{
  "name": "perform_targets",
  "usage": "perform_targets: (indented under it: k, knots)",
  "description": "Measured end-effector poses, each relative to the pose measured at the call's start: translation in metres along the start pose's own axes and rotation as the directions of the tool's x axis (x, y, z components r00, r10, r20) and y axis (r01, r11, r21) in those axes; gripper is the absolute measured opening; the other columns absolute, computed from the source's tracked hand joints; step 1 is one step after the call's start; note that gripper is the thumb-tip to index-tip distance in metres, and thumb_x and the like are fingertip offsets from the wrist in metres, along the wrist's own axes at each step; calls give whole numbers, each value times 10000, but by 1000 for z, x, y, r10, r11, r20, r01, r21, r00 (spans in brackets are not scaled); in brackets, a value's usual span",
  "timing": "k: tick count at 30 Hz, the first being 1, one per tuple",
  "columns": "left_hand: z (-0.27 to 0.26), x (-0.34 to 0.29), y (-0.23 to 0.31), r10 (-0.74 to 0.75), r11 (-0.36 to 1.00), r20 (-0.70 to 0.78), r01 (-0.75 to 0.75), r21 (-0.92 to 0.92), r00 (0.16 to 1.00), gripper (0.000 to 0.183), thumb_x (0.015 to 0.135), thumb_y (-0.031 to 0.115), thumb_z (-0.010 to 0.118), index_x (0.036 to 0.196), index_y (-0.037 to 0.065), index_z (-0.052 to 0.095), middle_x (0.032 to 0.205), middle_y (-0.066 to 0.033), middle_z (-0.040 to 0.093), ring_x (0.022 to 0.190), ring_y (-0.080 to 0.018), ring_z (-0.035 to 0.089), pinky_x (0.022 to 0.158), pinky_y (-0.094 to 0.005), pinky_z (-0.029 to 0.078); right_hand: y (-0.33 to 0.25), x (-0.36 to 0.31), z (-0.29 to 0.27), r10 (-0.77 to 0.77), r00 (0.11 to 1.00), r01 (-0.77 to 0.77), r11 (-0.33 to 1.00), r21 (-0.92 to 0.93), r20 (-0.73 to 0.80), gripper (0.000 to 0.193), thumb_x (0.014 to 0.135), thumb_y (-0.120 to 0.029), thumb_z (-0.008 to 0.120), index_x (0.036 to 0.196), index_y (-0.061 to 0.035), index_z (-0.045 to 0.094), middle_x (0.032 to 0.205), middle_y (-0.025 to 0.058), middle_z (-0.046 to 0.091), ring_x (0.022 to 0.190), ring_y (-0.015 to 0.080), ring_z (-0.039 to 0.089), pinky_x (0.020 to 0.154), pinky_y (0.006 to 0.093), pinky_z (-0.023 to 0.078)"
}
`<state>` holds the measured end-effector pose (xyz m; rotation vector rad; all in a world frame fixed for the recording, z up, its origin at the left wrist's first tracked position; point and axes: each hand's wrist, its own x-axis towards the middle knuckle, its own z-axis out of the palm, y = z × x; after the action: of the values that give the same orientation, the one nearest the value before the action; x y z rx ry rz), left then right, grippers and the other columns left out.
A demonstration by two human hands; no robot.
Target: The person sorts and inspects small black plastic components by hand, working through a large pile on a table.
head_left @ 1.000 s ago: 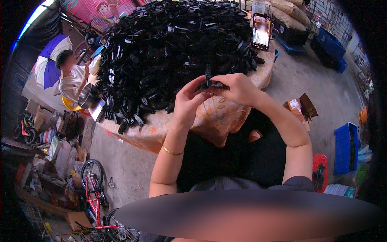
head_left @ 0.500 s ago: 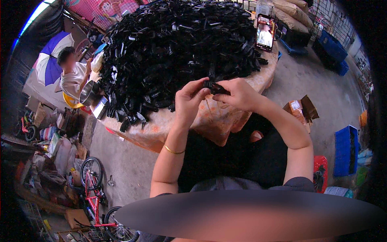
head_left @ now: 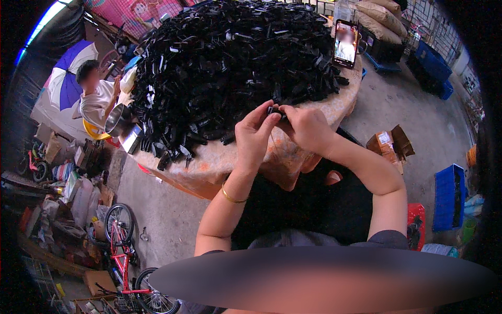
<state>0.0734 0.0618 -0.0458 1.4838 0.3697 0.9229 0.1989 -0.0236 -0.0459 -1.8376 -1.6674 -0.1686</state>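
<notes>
Over the near edge of the table my two hands meet around a small black plastic piece. My left hand pinches it between thumb and fingertips. From the other side, my right hand is closed with its thumb and curled fingers against the same piece, most of which the fingers cover. Just beyond the hands lies a large heap of black plastic pieces, many of them narrow and shiny. The heap spreads over a table with a pale, orange-patterned cloth.
A phone stands upright at the table's right. Across to the left sits another person, near a metal bowl and an umbrella. A red bicycle, an opened cardboard box and a blue crate stand on the floor.
My left hand has shifted a little to the right, closer to my right hand. My right fingers have curled in more, and less of the black piece shows between the hands.
</notes>
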Motion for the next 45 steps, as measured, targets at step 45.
perform_targets:
  k: [45]
  knots:
    - [12, -32, 30, 792, 368, 451, -911, 186, 413, 163, 699, 152, 625, 798, 24, 607, 772, -112, 599, 708, -253, 581, 644, -340, 460, -67, -38, -31, -249, 956, 230, 313, 921, -154, 593, 693, -149, 659, 1209, -13, 401, 1106, 101, 505, 1037, 192, 481, 914, 340, 363]
